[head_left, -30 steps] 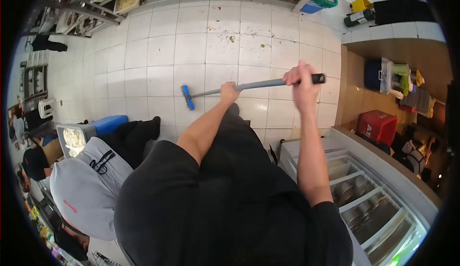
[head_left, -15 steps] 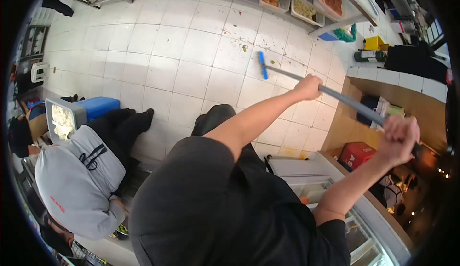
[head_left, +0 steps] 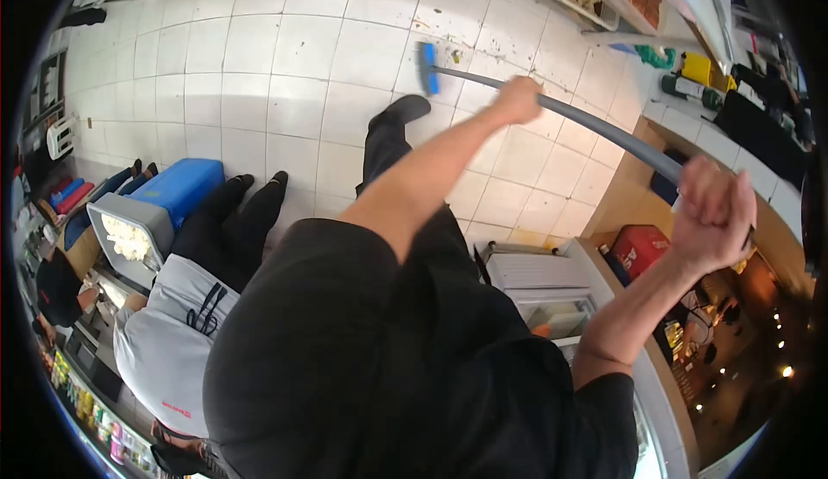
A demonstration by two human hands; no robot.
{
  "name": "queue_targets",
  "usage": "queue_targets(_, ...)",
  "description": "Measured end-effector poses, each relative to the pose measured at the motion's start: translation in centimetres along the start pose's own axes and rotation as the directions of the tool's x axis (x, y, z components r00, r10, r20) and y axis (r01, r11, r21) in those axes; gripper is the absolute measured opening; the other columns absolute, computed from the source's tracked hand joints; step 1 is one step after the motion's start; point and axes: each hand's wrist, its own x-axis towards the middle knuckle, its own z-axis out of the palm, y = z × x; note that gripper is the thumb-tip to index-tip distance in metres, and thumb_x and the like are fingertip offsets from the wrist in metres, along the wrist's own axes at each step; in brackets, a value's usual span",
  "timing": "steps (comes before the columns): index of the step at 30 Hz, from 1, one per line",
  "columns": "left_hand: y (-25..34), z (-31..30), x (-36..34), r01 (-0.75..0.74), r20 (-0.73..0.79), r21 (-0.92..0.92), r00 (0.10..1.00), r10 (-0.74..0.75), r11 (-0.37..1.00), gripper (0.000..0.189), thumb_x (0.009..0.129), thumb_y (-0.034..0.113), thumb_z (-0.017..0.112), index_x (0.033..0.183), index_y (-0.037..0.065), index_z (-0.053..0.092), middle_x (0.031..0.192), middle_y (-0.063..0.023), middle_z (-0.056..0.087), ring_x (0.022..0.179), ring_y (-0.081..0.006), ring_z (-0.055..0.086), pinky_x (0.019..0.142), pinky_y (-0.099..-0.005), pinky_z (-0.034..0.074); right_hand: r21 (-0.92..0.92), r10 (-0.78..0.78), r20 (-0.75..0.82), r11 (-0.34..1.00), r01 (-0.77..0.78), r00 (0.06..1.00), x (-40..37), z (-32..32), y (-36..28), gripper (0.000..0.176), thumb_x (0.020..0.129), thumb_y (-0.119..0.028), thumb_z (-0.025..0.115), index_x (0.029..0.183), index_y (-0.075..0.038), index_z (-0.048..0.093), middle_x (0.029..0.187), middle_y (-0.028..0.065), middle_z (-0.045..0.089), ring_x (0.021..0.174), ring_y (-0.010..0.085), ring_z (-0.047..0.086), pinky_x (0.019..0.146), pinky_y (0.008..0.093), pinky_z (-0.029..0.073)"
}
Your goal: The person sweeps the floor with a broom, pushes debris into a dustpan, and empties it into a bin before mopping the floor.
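A long-handled broom (head_left: 602,125) with a blue and grey head reaches across the tiled floor. My left hand (head_left: 519,100) is wrapped around the lower part of its grey handle. Higher up, at the handle's top end, my right hand (head_left: 714,216) is closed; part of the grip there is hidden behind the fingers. The broom head (head_left: 429,68) touches the white tiles in front of my dark shoe (head_left: 409,109). Small green and orange scraps (head_left: 456,55) lie just right of the bristles, with more specks farther right.
A person in a grey top (head_left: 172,350) stands close on my left, beside a blue bin (head_left: 191,187) and a grey tub (head_left: 164,231) of pale pieces. Shelves with food trays (head_left: 585,0) line the far right. A counter (head_left: 569,294) stands beside my right side.
The broom head has swung left across the tiles, and both hands still hold the handle. My foot now shows stepped forward. The view has shifted, and the person in grey appears closer.
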Motion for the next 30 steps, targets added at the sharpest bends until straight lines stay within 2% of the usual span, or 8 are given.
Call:
queue_targets(2, 3.7, 1.3, 2.0, -0.130, -0.169, -0.114, 0.979, 0.110, 0.985, 0.014, 0.070, 0.012, 0.066, 0.080, 0.005, 0.073, 0.087, -0.0229, 0.069, 0.090, -0.0425, 0.066, 0.085, -0.0469, 0.055, -0.055, -0.008, -0.013, 0.998, 0.008, 1.000, 2.1, -0.7, -1.6, 0.046, 0.103, -0.017, 0.043, 0.058, -0.013, 0.034, 0.050, -0.0003, 0.029, 0.047, 0.0142, 0.028, 0.054, 0.0359, 0.032)
queue_targets(9, 11.4, -4.0, 1.2, -0.020, 0.191, -0.140, 0.980, 0.047, 0.990, 0.021, 0.075, 0.015, 0.067, 0.094, 0.009, 0.073, 0.111, -0.0244, 0.066, 0.116, -0.0395, 0.059, 0.096, -0.0481, 0.052, -0.174, -0.149, -0.137, 0.977, 0.124, 0.979, 1.8, 1.4, -7.8, 0.046, 0.102, -0.020, 0.039, 0.056, -0.016, 0.032, 0.050, 0.0007, 0.027, 0.047, 0.0136, 0.027, 0.056, 0.0334, 0.032)
queue_targets(12, 9.2, -10.4, -1.5, -0.004, 0.215, 0.087, 0.977, -0.015, 0.996, 0.020, 0.074, 0.013, 0.068, 0.092, 0.008, 0.073, 0.105, -0.0244, 0.067, 0.110, -0.0392, 0.062, 0.094, -0.0469, 0.052, 0.008, -0.093, -0.101, 0.996, 0.094, 0.991, 1.7, 2.2, -7.8, 0.045, 0.101, -0.019, 0.038, 0.057, -0.015, 0.033, 0.050, 0.0045, 0.034, 0.048, 0.0153, 0.029, 0.056, 0.0329, 0.032)
queue_targets(14, 3.2, -15.2, -1.7, 0.091, 0.192, 0.110, 0.975, -0.111, 0.990, 0.017, 0.072, 0.013, 0.067, 0.087, 0.006, 0.072, 0.091, -0.0235, 0.068, 0.093, -0.0418, 0.066, 0.086, -0.0486, 0.053, -0.269, -0.081, -0.219, 0.963, 0.020, 0.972, 2.4, 3.3, -3.2, 0.043, 0.101, -0.020, 0.041, 0.059, -0.011, 0.041, 0.053, 0.0059, 0.041, 0.049, 0.0160, 0.037, 0.058, 0.0351, 0.038)
queue_targets(16, -5.7, -19.0, -0.9, -0.030, 0.019, 0.308, 0.999, 0.025, 0.951, 0.014, 0.073, 0.014, 0.067, 0.081, 0.003, 0.071, 0.087, -0.0235, 0.068, 0.090, -0.0423, 0.066, 0.083, -0.0497, 0.054, -0.082, 0.092, -0.757, 0.969, -0.235, 0.647, 5.4, 13.0, 1.9, 0.040, 0.102, -0.019, 0.046, 0.064, -0.006, 0.049, 0.056, 0.0058, 0.043, 0.052, 0.0176, 0.044, 0.061, 0.0386, 0.044)
queue_targets(18, -9.2, -23.4, 0.0, 0.039, 0.133, 0.384, 0.986, -0.097, 0.923, 0.019, 0.076, 0.022, 0.064, 0.077, 0.004, 0.070, 0.085, -0.0224, 0.069, 0.091, -0.0433, 0.065, 0.086, -0.0496, 0.053, 0.231, 0.109, -0.164, 0.971, -0.069, 0.980, 4.7, 10.8, 8.8, 0.036, 0.102, -0.016, 0.051, 0.068, -0.003, 0.053, 0.056, 0.0035, 0.040, 0.053, 0.0185, 0.047, 0.061, 0.0406, 0.048)
queue_targets(24, -3.5, -10.9, 7.1, -0.336, 0.364, 0.220, 0.899, 0.242, 0.916, 0.019, 0.073, 0.021, 0.063, 0.076, 0.004, 0.070, 0.083, -0.0229, 0.069, 0.084, -0.0429, 0.066, 0.078, -0.0508, 0.053, -0.071, 0.025, -0.294, 0.996, -0.048, 0.955, 5.5, 5.7, 2.5, 0.043, 0.104, -0.019, 0.049, 0.063, -0.010, 0.042, 0.052, -0.0011, 0.031, 0.049, 0.0145, 0.035, 0.053, 0.0356, 0.036)
queue_targets(30, 8.4, -5.3, 6.1, -0.116, 0.491, -0.018, 0.864, 0.110, 0.993, 0.015, 0.078, 0.015, 0.064, 0.084, 0.004, 0.073, 0.087, -0.0243, 0.070, 0.088, -0.0405, 0.069, 0.079, -0.0477, 0.056, -0.298, -0.061, -0.331, 0.953, -0.043, 0.942, 2.0, 0.4, -4.3, 0.041, 0.103, -0.023, 0.046, 0.064, -0.013, 0.036, 0.056, 0.0004, 0.029, 0.057, 0.0159, 0.034, 0.059, 0.0349, 0.033)
